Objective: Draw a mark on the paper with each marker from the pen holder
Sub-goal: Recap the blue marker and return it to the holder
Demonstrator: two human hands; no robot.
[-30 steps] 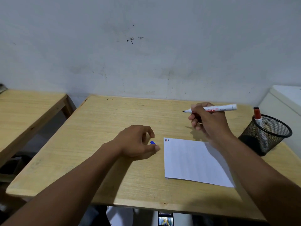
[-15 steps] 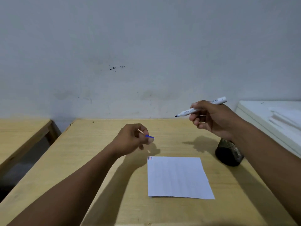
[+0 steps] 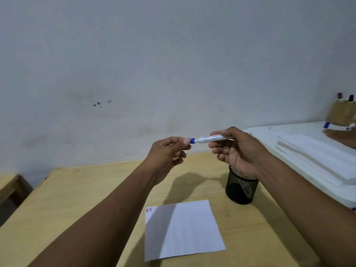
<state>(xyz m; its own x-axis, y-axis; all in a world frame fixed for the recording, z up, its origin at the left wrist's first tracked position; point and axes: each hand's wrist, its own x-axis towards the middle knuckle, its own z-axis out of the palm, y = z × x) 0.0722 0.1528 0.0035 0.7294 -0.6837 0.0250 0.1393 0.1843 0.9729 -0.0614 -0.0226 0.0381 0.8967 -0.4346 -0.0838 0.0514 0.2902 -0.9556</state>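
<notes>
Cap meets marker, up in the air over the desk.

My right hand (image 3: 238, 151) grips the marker (image 3: 211, 139) level, my left hand (image 3: 167, 153) pinches the blue cap (image 3: 192, 140) at its tip. Below, the paper (image 3: 183, 230) lies flat on the desk (image 3: 57, 209), small marks (image 3: 148, 210) in its top-left corner, the mesh holder (image 3: 240, 191) standing just beyond it.

A pale, scuffed wall (image 3: 173, 54) with small dark specks (image 3: 99, 103) rises behind the wooden table (image 3: 77, 199). Left of that table stands a second wooden table (image 3: 7, 185); right of it, a white surface (image 3: 289, 137).
</notes>
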